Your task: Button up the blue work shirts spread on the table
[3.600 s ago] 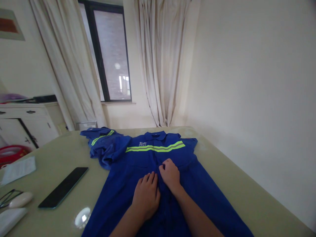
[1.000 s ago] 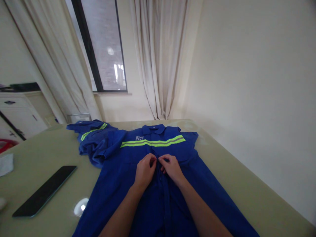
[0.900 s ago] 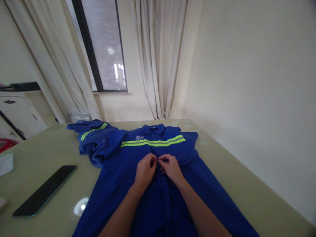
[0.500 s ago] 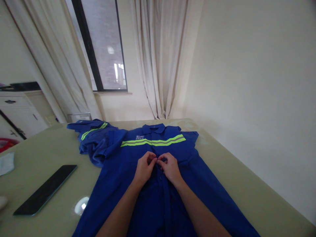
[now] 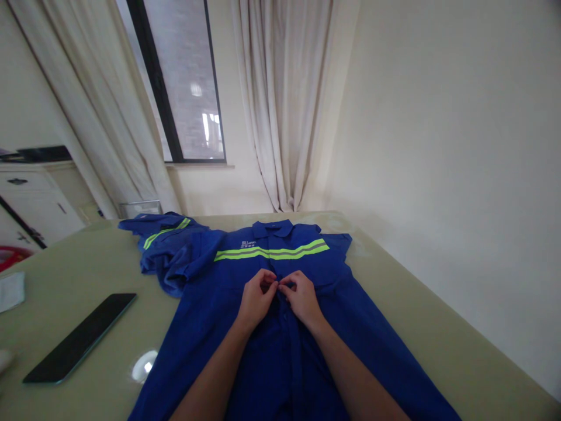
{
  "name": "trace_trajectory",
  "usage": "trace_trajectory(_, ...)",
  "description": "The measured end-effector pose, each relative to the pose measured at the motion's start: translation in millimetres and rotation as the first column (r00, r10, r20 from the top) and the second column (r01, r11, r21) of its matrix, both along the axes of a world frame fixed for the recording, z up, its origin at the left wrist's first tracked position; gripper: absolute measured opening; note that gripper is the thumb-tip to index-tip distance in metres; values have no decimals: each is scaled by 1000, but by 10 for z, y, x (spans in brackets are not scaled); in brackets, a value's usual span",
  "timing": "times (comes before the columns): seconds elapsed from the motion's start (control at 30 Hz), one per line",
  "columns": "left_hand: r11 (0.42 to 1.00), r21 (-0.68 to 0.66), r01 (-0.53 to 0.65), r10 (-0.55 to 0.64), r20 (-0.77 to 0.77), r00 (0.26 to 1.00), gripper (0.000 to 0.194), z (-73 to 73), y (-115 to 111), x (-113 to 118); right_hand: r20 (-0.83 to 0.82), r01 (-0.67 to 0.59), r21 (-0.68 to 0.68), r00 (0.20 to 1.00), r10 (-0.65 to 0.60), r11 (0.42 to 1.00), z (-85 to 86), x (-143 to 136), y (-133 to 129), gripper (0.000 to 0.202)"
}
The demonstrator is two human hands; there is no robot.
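Observation:
A blue work coverall [image 5: 210,327] with a yellow-green and grey reflective band across its chest lies spread out, its collar [image 5: 274,228] at the far end. Over the front placket, just below the band, my left hand [image 5: 258,297] pinches the fabric edge between thumb and forefinger. Fingertip to fingertip with it, my right hand [image 5: 301,297] pinches the same front opening from the other side. Any button between the fingertips is too small to make out. Below the hands the placket strip [image 5: 296,362] runs down toward me.
A second, crumpled blue garment [image 5: 164,251] with a reflective band lies at the far left, touching the coverall. On the table [image 5: 105,269] rest a flat black tablet-like slab [image 5: 81,338] and a white cloth [image 5: 12,291]. A wall [image 5: 460,175] borders the right side.

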State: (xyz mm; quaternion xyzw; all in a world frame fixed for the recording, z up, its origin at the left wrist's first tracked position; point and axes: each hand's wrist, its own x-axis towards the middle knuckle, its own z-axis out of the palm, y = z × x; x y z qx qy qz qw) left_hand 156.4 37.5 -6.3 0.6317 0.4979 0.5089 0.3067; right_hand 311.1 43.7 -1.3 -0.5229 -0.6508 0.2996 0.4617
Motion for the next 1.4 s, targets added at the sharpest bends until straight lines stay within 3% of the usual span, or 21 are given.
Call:
trace_trajectory(0.17, 1000, -14, -21, 21, -1, 1000, 15, 8, -13, -7, 85, 15, 66, 996, -21, 998, 35, -19, -21, 6)
trace_trajectory(0.4, 1000, -19, -8, 9, 37, 999, 14, 0, 14, -34, 139, 27, 32, 990, -31, 999, 49, -24, -37, 7)
trace_trajectory(0.8, 999, 23, 36, -34, -83, 996, 29, 7, -29, 8, 17, -7, -24, 1000, 7, 1000, -68, 19, 65, 9)
trace_trajectory(0.97, 996, 81, 23, -9, -165, 986, 37, 21, -49, 8, 5, 30, 34, 1000, -30, 999, -87, 9, 50, 9)
trace_trajectory(1.2, 992, 127, -24, 52, -226, 973, 27, 41, -76, 9, 63, -11, 98, 998, 5, 995, -22, 12, 7, 8)
trace_trajectory(1.4, 996, 86, -24, 36, -143, 989, 19, 43, -48, -2, 104, -37, 88, 994, 28, 995, -18, 13, -1, 10)
